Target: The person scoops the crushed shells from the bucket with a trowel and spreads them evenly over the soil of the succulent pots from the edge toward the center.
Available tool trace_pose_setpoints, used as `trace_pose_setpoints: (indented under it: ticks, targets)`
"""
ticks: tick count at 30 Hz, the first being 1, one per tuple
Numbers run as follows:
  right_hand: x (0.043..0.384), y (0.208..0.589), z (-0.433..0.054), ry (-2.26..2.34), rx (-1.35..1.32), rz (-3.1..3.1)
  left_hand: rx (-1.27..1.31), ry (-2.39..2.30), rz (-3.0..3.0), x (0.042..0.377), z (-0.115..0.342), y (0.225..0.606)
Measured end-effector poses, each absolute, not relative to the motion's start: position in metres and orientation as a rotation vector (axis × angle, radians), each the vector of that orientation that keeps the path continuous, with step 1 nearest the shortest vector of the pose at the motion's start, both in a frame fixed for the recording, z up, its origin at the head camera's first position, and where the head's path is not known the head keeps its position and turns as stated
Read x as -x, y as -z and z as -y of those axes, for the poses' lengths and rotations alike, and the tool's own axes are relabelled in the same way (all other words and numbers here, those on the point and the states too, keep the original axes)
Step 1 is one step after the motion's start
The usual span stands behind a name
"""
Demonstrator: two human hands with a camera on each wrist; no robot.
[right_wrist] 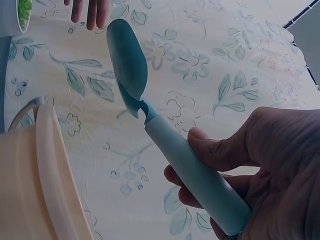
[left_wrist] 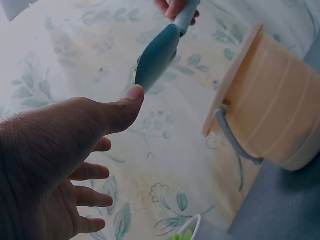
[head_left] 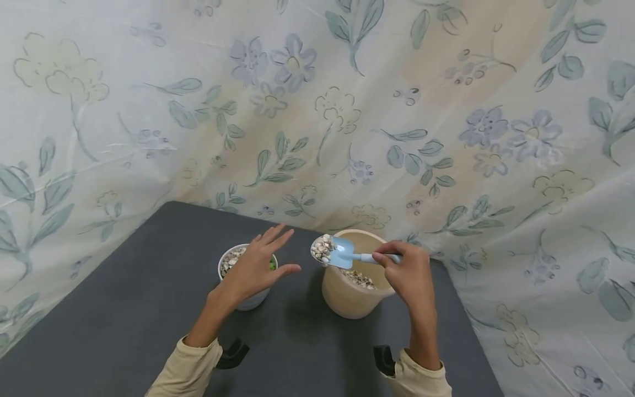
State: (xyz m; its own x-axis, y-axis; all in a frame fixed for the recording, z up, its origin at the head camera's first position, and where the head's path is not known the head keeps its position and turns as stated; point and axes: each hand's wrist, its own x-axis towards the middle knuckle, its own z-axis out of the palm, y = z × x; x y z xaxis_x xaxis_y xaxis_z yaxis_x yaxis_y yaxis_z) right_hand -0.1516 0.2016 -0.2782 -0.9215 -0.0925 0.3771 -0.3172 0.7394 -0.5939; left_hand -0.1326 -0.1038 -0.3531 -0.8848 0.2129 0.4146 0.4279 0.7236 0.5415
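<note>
My right hand (head_left: 408,271) grips the pale handle of a small blue trowel (head_left: 342,253), its blade loaded with pebbles (head_left: 323,248). The trowel is held above the rim of a beige bucket (head_left: 349,302), which has more pebbles (head_left: 359,279) inside. With fingers spread, my left hand (head_left: 253,270) hovers over a white pot (head_left: 254,301) and holds nothing. Pebbles (head_left: 231,260) and a bit of green plant (head_left: 272,263) show in that pot; the hand hides the rest. In the right wrist view, thumb and fingers wrap the trowel handle (right_wrist: 195,172).
Both containers stand on a dark grey table (head_left: 149,286), the bucket to the right of the pot. A grey carrying handle (left_wrist: 235,137) hangs at the bucket's side. Behind the table hangs a floral cloth (head_left: 297,110).
</note>
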Motion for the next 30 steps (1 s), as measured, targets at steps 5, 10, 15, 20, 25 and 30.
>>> trace_pose_setpoints:
  ticks: [5, 10, 15, 20, 25, 30]
  targets:
    - [0.155, 0.282, -0.196, -0.981, -0.325, 2.61, 0.475, 0.927, 2.615, 0.13, 0.108, 0.353]
    - [0.158, 0.283, -0.19, -0.973, -0.334, 2.614, 0.452, 0.892, 2.612, 0.127, 0.112, 0.354]
    - [0.161, 0.283, -0.183, -0.994, -0.356, 2.619, 0.42, 0.874, 2.603, 0.126, 0.117, 0.356]
    - [0.164, 0.284, -0.175, -1.026, -0.36, 2.631, 0.391, 0.886, 2.614, 0.125, 0.124, 0.357]
    - [0.168, 0.287, -0.168, -1.019, -0.36, 2.628, 0.373, 0.91, 2.61, 0.122, 0.131, 0.36]
    - [0.17, 0.289, -0.161, -1.028, -0.379, 2.639, 0.355, 0.911, 2.599, 0.119, 0.138, 0.362]
